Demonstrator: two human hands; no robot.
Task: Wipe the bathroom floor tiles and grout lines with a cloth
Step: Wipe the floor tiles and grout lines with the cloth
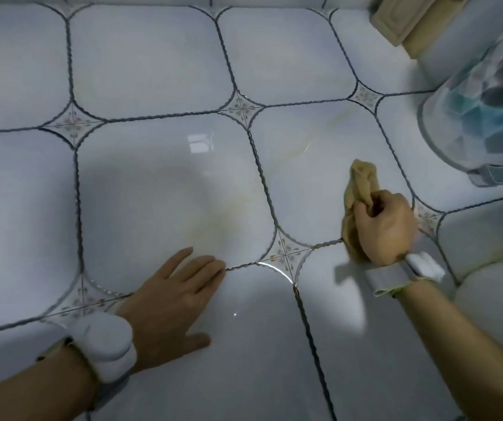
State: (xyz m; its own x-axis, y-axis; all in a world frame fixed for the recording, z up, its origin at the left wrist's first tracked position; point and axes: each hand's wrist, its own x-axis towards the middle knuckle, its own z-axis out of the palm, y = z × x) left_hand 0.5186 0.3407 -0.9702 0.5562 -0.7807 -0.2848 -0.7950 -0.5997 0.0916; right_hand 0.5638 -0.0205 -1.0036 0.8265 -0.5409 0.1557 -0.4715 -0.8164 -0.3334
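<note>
From the head camera, the right hand (385,227) grips a bunched tan cloth (359,189) against a floor tile (304,177), just beside a grout line (326,244). The left hand (171,294) lies flat, fingers straight, well apart on the tiles. A patterned translucent container (484,107) stands close at right, and a beige wooden piece (402,18) sits at the far corner.

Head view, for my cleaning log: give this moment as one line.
right hand: grips tan cloth on tile | left hand: flat on floor tiles | grout line: at cloth's edge
</note>
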